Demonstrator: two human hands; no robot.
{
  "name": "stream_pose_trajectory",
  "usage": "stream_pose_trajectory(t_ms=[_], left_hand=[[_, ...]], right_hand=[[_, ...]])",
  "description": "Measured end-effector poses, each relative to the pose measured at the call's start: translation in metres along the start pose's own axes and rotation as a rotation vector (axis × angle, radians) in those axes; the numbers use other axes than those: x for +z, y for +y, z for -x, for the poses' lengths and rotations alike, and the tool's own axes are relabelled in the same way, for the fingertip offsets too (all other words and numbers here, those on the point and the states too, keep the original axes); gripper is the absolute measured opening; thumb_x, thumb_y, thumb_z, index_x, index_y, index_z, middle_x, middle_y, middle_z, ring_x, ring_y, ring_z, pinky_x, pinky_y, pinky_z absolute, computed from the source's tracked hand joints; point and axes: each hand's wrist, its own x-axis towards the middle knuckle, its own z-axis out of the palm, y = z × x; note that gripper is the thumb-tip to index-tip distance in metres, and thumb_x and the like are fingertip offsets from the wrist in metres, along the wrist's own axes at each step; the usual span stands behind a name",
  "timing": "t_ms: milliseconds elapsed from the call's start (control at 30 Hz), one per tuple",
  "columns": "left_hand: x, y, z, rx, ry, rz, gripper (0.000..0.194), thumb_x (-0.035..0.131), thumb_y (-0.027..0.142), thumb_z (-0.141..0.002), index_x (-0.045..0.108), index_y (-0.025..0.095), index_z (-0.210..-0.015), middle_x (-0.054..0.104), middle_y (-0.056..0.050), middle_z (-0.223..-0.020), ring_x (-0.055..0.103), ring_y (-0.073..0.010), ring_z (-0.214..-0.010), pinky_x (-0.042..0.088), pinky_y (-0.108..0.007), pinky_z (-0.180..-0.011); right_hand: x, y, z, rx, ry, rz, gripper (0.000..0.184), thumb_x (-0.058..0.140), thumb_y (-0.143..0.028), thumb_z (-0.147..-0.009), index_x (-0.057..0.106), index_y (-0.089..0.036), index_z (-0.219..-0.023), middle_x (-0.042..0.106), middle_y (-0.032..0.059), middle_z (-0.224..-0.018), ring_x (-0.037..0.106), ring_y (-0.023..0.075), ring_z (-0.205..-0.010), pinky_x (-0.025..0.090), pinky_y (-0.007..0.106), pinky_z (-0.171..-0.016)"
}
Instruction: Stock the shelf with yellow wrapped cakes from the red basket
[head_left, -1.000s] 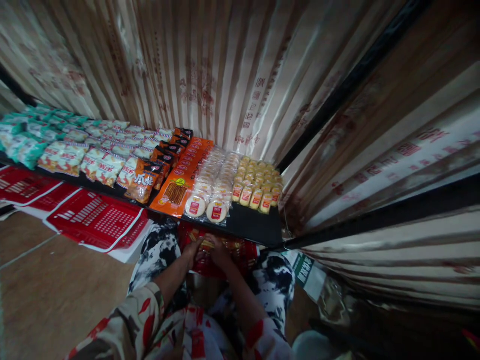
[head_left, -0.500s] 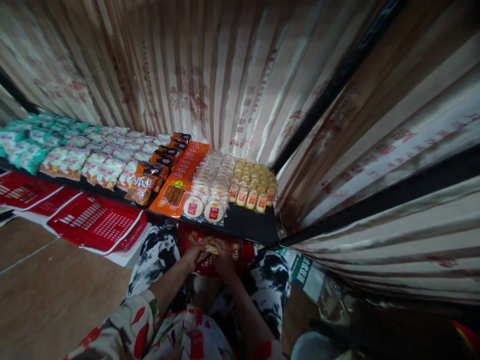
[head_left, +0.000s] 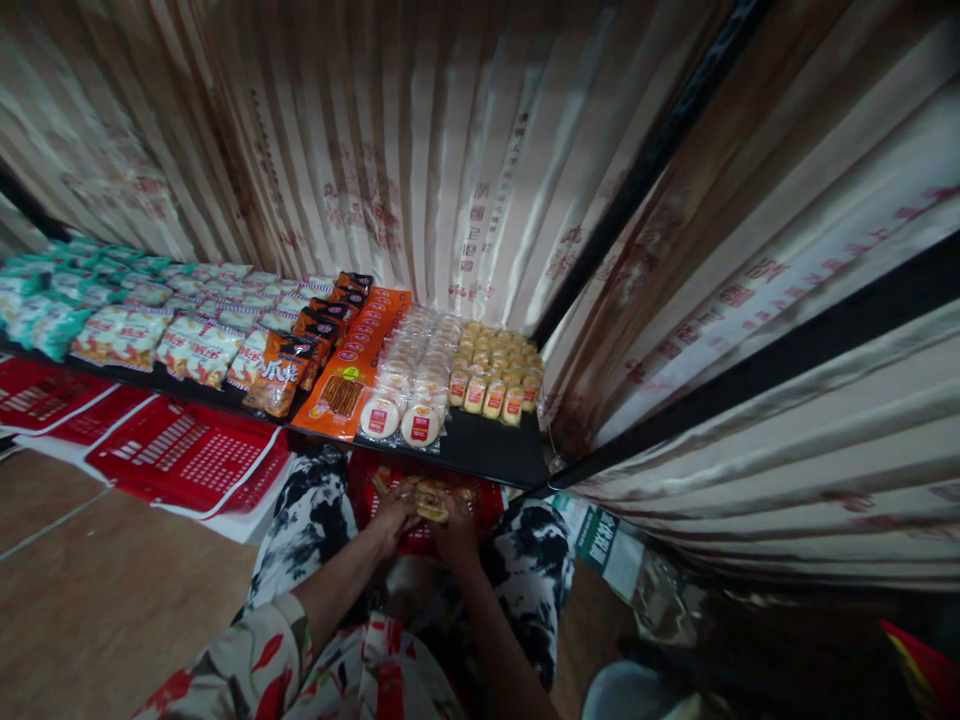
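Observation:
Low in front of my lap, my left hand (head_left: 397, 514) and my right hand (head_left: 456, 528) are closed around small yellow-brown snack packs (head_left: 431, 502), one on each side. Dim light and blur hide the packs' exact kind and number. Beneath the hands is a red plastic basket (head_left: 492, 506), between my knees and partly under the shelf edge, with more brownish pieces inside. Just above, on the black shelf (head_left: 487, 448), stand rows of small yellow wrapped cakes (head_left: 493, 398) and round white wrapped crackers (head_left: 381, 417).
Further left on the shelf lie a flat orange bag (head_left: 341, 397), orange-and-black snack bags (head_left: 280, 370), white bags (head_left: 191, 348) and teal bags (head_left: 52, 322). Red baskets (head_left: 187, 450) sit below. A pleated curtain (head_left: 420, 150) and black poles (head_left: 637, 180) stand behind. A pale bucket (head_left: 634, 692) is lower right.
The packs between my hands have come up and show more of their faces; my hands have moved slightly apart. The whole view has shifted a little.

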Motion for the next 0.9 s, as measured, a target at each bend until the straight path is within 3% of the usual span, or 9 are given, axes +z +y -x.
stream_pose_trajectory(t_ms=[167,367,700,900], left_hand=[[0.006,0.004,0.01,0.071,0.005,-0.075,0.042,0.05,-0.01,-0.061,0.054,0.018,-0.093,0.064,-0.001,-0.089,0.063,-0.0108,-0.074,0.05,-0.02,-0.061],[0.016,0.005,0.02,0.182,0.006,-0.2,0.039,0.045,-0.01,-0.057,0.057,0.016,-0.084,0.063,0.0,-0.077,0.06,-0.0104,-0.065,0.044,-0.016,-0.052],[0.025,0.009,0.026,0.362,-0.004,-0.329,0.037,0.047,-0.009,-0.053,0.06,0.018,-0.075,0.062,0.003,-0.072,0.058,-0.0116,-0.071,0.045,-0.019,-0.066],[0.029,0.012,0.036,0.413,-0.024,-0.362,0.036,0.048,-0.008,-0.054,0.061,0.018,-0.075,0.063,0.002,-0.075,0.059,-0.0137,-0.077,0.046,-0.023,-0.075]], right_hand=[[-0.008,0.001,0.003,-0.042,0.01,0.058,0.048,0.059,-0.015,-0.062,0.064,-0.015,-0.11,0.059,0.0132,-0.113,0.054,0.0252,-0.106,0.043,0.036,-0.094],[-0.028,-0.005,0.0,-0.001,-0.086,0.152,0.048,0.061,-0.021,-0.066,0.064,-0.016,-0.113,0.063,0.012,-0.102,0.056,0.0257,-0.099,0.043,0.034,-0.092],[-0.047,-0.017,0.002,0.121,-0.134,0.168,0.046,0.054,-0.03,-0.073,0.06,-0.02,-0.118,0.062,0.0101,-0.097,0.06,0.0235,-0.091,0.046,0.03,-0.081],[-0.055,-0.015,0.003,0.058,-0.125,0.123,0.036,0.055,-0.028,-0.072,0.067,-0.028,-0.106,0.068,0.0071,-0.087,0.064,0.0237,-0.082,0.047,0.031,-0.075]])
